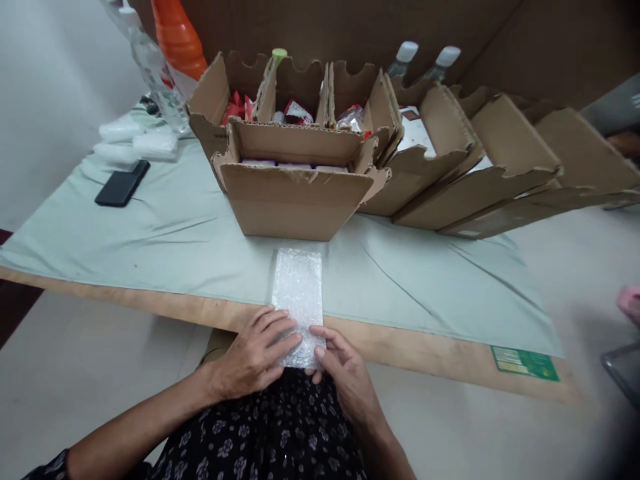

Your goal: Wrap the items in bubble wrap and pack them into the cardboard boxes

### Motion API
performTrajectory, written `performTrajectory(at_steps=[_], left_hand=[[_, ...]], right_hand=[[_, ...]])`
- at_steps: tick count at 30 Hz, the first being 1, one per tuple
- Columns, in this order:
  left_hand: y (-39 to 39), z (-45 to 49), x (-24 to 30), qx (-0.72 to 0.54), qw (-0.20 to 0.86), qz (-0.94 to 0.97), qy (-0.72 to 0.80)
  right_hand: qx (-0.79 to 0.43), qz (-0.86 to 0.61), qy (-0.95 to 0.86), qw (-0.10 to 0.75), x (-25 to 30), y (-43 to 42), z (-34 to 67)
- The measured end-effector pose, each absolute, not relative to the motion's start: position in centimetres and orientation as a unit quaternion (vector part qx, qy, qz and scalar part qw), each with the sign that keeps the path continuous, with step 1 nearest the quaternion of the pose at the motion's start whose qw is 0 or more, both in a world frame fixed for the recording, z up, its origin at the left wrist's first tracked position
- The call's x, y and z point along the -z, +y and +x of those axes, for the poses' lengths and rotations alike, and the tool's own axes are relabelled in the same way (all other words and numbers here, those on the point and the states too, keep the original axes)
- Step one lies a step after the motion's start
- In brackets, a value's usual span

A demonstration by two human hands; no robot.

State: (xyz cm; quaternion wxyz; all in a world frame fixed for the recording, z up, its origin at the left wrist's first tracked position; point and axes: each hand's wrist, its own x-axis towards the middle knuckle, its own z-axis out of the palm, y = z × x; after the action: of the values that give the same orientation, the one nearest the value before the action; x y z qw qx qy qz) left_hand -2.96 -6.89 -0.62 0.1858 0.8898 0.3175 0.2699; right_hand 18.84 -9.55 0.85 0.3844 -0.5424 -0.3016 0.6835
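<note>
A clear bubble wrap pouch [299, 283] lies flat at the front edge of the table, its near end reaching past the edge toward my lap. My left hand [257, 353] holds the near left side, fingers laid over the top of the wrap. At the near right corner, my right hand [343, 367] pinches the wrap between thumb and fingers. Whether anything is inside the pouch I cannot make out. Just beyond it stands a cardboard box [295, 203] with purple-topped packs inside.
Behind are more open cardboard boxes [425, 170] holding red and white packets. A black phone [122, 183] and rolled clear plastic [155, 145] lie at left, near an orange bottle [180, 40]. A green card [525, 363] is on the right front edge.
</note>
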Motion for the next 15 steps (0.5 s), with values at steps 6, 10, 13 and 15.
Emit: performTrajectory(at_steps=[6,10,13,15], left_hand=[[-5.4,-2.1,-0.1,-0.366,0.277,0.77,0.443],[-3.7,-1.1,-0.4,-0.328,0.304,0.708,0.547],[-2.7,-0.6,-0.2,-0.304,0.323,0.684,0.579],[-2.3,-0.4,-0.1,-0.288,0.327,0.684,0.585]], right_hand=[[-0.678,-0.517,-0.265,0.45,-0.5,-9.5,19.3],[-0.567,-0.556,-0.363,0.488,-1.1,-9.5,21.1],[-0.429,-0.557,-0.527,0.478,-1.8,-9.4,21.1],[-0.313,-0.528,-0.65,0.447,-1.9,-8.9,20.3]])
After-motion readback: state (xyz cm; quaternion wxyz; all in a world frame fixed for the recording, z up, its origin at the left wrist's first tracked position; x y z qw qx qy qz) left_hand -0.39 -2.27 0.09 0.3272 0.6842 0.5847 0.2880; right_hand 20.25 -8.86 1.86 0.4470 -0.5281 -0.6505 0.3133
